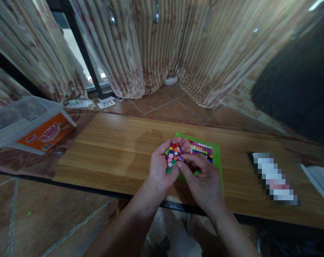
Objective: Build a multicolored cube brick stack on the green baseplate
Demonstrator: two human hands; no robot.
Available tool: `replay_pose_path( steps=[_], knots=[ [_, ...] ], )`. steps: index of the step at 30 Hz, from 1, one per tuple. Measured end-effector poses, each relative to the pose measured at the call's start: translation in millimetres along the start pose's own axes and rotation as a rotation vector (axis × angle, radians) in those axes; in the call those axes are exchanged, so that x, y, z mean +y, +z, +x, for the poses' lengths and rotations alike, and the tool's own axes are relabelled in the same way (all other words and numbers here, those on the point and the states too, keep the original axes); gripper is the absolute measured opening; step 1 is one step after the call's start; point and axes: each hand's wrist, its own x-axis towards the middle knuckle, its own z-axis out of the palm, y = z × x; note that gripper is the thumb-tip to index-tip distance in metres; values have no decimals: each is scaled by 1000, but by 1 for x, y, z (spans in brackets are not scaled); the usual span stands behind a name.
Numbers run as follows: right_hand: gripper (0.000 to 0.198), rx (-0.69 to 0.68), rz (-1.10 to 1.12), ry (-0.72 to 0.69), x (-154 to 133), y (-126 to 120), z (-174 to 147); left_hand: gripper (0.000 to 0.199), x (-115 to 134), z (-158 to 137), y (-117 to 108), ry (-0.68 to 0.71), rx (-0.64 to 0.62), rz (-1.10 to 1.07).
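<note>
My left hand is cupped palm up above the table, holding a heap of small coloured toy bricks in red, white, green, orange, purple and other colours. At the right edge of this heap, the thumb and index finger of my right hand are drawn together; whatever lies between their tips is too small to make out. Below and behind both hands lies a green studded baseplate. Rows of coloured bricks cover part of it, and my hands hide its left and near portions.
The wooden table reaches across the view. At far left stands a clear plastic bin with an orange label. A blurred-out dark-edged object and a white item lie on the right. Striped curtains hang behind.
</note>
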Motion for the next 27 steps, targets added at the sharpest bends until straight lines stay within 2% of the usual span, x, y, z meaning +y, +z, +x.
replay_pose_path(
  steps=[5, 9, 14, 18, 21, 27],
  knots=[
    [12, 1, 42, 0, 2, 1, 0, 30, 0, -1, 1, 28, 58, 10],
    [11, 34, 121, 51, 5, -6, 0, 28, 2, 0, 1, 21, 105, -65],
    [14, 198, 232, 233, 14, -32, 6, 26, 10, 3, -2, 95, 138, -165],
    [18, 263, 125, 284, 24, -59, 11, 26, 14, 4, -3, 120, 145, -158],
    [19, 196, 71, 280, 34, -74, 9, 26, 15, 3, -3, 127, 152, -143],
    [25, -81, 10, 242, 51, -82, 3, 26, 15, 5, -4, 135, 180, -123]
  ],
)
